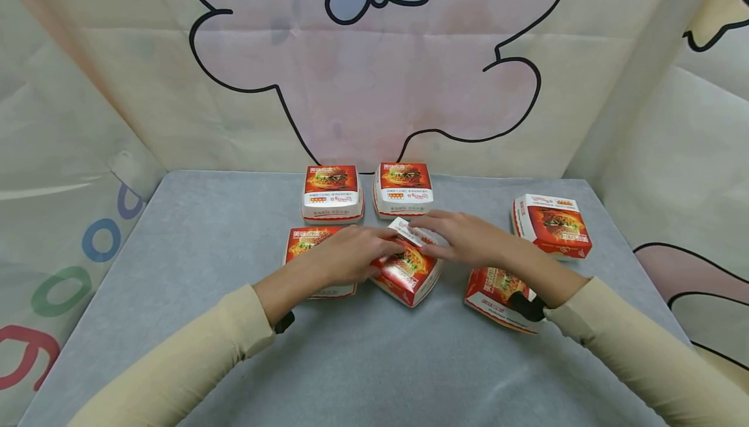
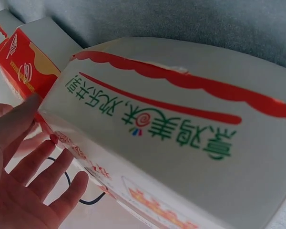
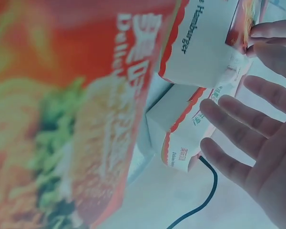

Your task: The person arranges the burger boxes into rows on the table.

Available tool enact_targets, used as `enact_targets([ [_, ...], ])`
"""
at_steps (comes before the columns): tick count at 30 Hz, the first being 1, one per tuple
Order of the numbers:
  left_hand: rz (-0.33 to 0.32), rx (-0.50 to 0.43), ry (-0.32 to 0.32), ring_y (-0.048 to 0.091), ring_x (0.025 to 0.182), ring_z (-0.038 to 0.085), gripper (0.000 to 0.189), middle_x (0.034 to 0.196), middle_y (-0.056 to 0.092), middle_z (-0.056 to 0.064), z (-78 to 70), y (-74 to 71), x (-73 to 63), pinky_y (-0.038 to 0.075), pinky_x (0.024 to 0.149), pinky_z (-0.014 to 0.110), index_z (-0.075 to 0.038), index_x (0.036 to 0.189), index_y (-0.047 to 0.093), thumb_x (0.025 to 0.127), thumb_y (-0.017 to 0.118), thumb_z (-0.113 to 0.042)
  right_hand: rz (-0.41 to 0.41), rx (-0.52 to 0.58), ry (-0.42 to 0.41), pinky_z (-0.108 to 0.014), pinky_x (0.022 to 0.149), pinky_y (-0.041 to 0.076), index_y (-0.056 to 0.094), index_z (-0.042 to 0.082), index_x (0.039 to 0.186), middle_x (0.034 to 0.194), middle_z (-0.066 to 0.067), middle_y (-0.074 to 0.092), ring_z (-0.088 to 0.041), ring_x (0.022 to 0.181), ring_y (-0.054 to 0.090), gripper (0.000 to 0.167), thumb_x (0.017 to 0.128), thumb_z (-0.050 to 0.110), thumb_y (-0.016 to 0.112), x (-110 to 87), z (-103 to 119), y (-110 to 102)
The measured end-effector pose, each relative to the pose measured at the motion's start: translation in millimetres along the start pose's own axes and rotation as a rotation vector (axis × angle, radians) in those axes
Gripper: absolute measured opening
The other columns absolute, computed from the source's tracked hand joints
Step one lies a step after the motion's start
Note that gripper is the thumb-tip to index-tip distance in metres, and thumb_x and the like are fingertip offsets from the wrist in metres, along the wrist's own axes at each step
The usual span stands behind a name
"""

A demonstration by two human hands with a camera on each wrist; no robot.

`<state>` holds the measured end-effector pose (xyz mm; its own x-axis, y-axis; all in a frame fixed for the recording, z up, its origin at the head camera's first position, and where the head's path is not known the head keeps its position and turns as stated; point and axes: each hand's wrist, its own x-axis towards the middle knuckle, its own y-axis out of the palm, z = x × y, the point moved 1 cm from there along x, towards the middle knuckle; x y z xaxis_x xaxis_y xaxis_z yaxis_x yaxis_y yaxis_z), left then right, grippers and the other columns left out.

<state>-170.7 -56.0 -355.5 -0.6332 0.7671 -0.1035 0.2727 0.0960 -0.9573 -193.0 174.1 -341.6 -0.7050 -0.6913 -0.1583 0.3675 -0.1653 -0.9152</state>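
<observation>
A red and white hamburger box sits turned at an angle on the table in the middle of the head view. My left hand reaches over the front left box and touches the middle box's left side and top. From the other side, my right hand has its fingertips at the white back corner of that same box. In the right wrist view the right hand shows spread, fairly straight fingers. The left hand also has extended fingers, its thumb overlapping the red box in the left wrist view.
Two matching boxes stand side by side at the back, one left and one right. Another box lies at the right, and a tilted one is partly hidden under the right forearm. A grey cloth covers the table.
</observation>
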Motion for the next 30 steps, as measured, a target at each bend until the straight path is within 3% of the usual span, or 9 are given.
enact_targets([
  [8, -0.006, -0.021, 0.004, 0.061, 0.116, 0.018, 0.049, 0.145, 0.054, 0.002, 0.0, 0.1, 0.6, 0.052, 0.094, 0.035, -0.024, 0.137, 0.062, 0.091, 0.073, -0.013, 0.024, 0.003, -0.076, -0.054, 0.105, 0.042, 0.047, 0.010, 0.148, 0.153, -0.013, 0.044, -0.034, 0.132, 0.051, 0.055, 0.097, 0.020, 0.065, 7.0, 4, 0],
  [15, -0.002, -0.013, 0.004, 0.062, 0.111, 0.017, 0.048, 0.142, 0.057, 0.001, -1.7, 0.0, 1.1, 0.052, 0.094, 0.035, -0.023, 0.136, 0.063, 0.090, 0.074, -0.014, 0.029, 0.023, -0.117, -0.054, 0.107, 0.041, 0.050, 0.007, 0.146, 0.152, -0.015, 0.044, -0.034, 0.133, 0.049, 0.051, 0.097, 0.012, 0.063, 12.7, 5, 2],
  [23, 0.002, -0.018, 0.023, 0.061, 0.112, 0.017, 0.047, 0.141, 0.057, 0.001, -3.1, 0.3, 1.2, 0.051, 0.097, 0.035, -0.022, 0.136, 0.063, 0.090, 0.074, -0.015, 0.061, 0.029, -0.088, -0.052, 0.104, 0.044, 0.053, 0.008, 0.143, 0.151, -0.015, 0.044, -0.033, 0.126, 0.056, 0.049, 0.096, 0.012, 0.064, 11.6, 4, 4],
  [30, 0.007, -0.016, 0.023, 0.061, 0.114, 0.020, 0.046, 0.142, 0.056, 0.004, -6.1, -1.2, 2.2, 0.051, 0.097, 0.037, -0.022, 0.137, 0.062, 0.092, 0.072, -0.023, 0.091, 0.030, -0.005, -0.055, 0.104, 0.043, 0.053, 0.009, 0.144, 0.150, -0.017, 0.045, -0.036, 0.129, 0.052, 0.050, 0.096, 0.019, 0.066, 5.4, 3, 3],
])
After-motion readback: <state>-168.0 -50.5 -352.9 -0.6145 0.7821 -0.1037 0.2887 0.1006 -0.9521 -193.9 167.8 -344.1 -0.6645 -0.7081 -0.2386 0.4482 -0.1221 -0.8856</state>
